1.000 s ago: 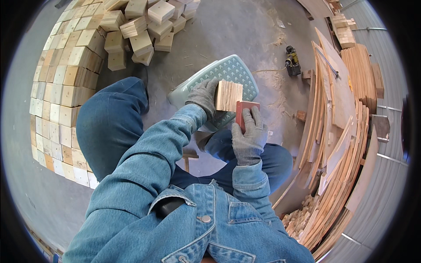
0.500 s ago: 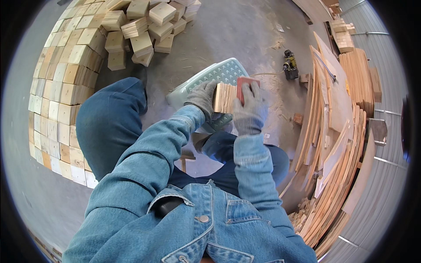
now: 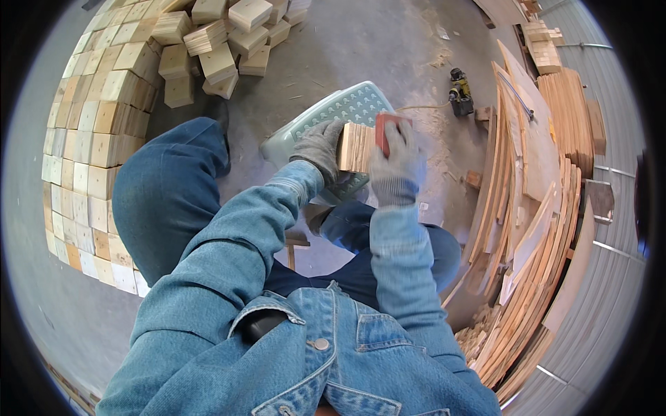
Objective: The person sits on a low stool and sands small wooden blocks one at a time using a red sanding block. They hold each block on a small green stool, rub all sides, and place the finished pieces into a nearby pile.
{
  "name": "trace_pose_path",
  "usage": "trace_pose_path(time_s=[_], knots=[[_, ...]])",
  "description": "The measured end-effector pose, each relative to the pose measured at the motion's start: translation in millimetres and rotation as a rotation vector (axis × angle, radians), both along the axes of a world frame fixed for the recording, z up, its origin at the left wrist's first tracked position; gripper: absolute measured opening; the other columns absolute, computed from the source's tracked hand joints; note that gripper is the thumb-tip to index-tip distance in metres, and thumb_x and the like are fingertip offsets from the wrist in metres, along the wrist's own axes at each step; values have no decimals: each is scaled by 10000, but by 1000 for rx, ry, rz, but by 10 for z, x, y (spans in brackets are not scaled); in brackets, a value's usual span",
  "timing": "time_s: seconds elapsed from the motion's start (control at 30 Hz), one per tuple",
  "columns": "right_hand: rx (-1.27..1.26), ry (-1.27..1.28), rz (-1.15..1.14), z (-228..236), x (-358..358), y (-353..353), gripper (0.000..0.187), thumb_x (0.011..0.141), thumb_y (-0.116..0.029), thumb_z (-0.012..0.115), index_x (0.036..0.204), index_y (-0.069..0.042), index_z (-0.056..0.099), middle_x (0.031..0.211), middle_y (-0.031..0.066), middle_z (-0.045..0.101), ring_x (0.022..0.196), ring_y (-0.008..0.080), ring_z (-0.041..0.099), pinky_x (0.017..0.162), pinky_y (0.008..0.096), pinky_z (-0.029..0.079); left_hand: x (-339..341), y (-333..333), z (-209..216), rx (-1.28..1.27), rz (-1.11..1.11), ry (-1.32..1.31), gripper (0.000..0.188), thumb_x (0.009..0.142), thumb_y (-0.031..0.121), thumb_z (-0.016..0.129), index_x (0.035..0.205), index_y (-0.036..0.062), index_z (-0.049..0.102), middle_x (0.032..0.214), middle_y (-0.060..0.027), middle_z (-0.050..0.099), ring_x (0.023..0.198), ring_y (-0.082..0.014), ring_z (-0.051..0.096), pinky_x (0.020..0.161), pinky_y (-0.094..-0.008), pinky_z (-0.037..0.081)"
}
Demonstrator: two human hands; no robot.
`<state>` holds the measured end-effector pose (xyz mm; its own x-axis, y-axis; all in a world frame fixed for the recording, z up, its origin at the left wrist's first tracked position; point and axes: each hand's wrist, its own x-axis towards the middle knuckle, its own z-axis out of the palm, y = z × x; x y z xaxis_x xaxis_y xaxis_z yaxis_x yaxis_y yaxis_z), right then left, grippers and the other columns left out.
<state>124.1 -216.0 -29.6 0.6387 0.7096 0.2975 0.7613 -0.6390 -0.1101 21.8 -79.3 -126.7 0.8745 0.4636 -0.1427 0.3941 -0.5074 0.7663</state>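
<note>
My left hand (image 3: pixel 320 147), in a grey knit glove, grips the left side of a plywood block (image 3: pixel 355 148) with layered edges facing up. Against the block's right side sits a red sanding block (image 3: pixel 391 133), with the gloved fingers of my right hand (image 3: pixel 397 157) closed over it. The right glove is slightly blurred. Beneath both hands stands a pale green plastic stool (image 3: pixel 326 114) with a raised pattern on its top. The block hides part of the stool.
Stacked wooden blocks (image 3: pixel 90 149) form a wall on the left, with a loose heap of blocks (image 3: pixel 218 62) at the far left. A yellow-and-black cordless drill (image 3: pixel 459 93) stands on the floor to the right. Long plywood offcuts (image 3: pixel 534 256) lean along the right side.
Both hands keep hold of the plywood block and the red sanding block, nearly in place. The whole view has shifted slightly.
</note>
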Motion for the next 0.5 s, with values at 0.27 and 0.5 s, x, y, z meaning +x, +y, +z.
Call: trace_pose_path(time_s=[0.27,0.5], knots=[[1,64,-24,84,84,181,512,838,-221,761,1329,-93,694,1467,138,622,1185,361,670,977,492,553,-5,-7,-117,13,22,-6,1144,592,479,962,1560,167,436,1521,-162,515,1429,-392,492,1237,-445,387],[-12,118,-21,85,-829,-552,554,827,-180,796,1359,-63,694,1487,213,599,1227,421,643,1091,516,480,41,-43,-377,52,70,-138,950,663,376,924,1494,178,510,1460,-164,580,1380,-390,547,1197,-460,428]])
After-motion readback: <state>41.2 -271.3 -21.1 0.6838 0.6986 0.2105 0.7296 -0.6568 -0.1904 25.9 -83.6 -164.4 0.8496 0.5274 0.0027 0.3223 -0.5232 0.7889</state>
